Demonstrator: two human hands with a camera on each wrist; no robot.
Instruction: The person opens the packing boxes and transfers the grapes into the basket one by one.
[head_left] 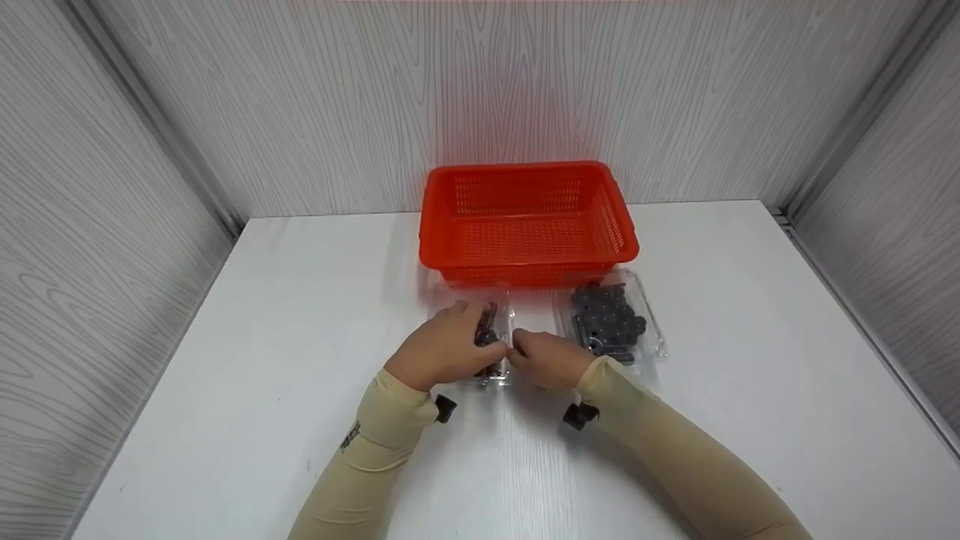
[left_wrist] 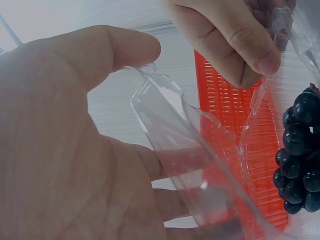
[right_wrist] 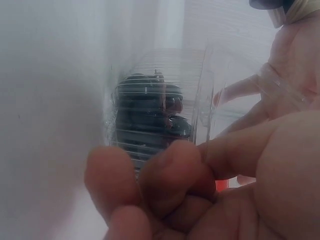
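Between the hands, a clear plastic clamshell box [right_wrist: 200, 95] holds a bunch of dark, glossy grapes [left_wrist: 300, 145]. My left hand [head_left: 448, 346] holds its raised clear lid [left_wrist: 172, 125], thumb at the lid's corner and the fingers spread behind the plastic. On the box's near right corner, my right hand [head_left: 549, 360] pinches the plastic edge with curled fingertips [right_wrist: 172, 165]. In the head view the left hand covers much of this box and its grapes.
Right of the hands lies a second clear clamshell box [head_left: 651, 322] with dark grapes [head_left: 609, 315] in it. A red plastic basket [head_left: 529, 268] stands just behind both boxes on the white table [head_left: 315, 300]. Grey wood-grain panels [head_left: 330, 112] enclose the back and sides.
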